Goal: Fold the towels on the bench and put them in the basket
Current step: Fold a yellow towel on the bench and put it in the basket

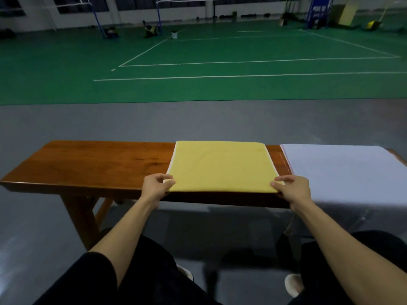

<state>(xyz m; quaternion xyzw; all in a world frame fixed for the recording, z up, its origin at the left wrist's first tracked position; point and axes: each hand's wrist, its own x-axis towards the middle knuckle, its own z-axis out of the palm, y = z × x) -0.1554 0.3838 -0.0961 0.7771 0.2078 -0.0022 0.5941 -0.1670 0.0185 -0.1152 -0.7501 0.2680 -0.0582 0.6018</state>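
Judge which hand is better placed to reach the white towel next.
Probably the right hand: it pinches the yellow towel at the corner beside the white towel. The left hand holds the opposite corner.

Left hand [157, 187], right hand [291, 190]: pinch grips.

Whatever part of the left grip [157, 187] and right grip [293, 189] lay under the yellow towel's [220, 166] near corners was hidden. Just right of the right grip, the white towel [343, 172] ran off the picture's edge and covered most of that end of the bench [88, 164]. Far beyond both grips, dark shapes [150, 30] were too small to tell.
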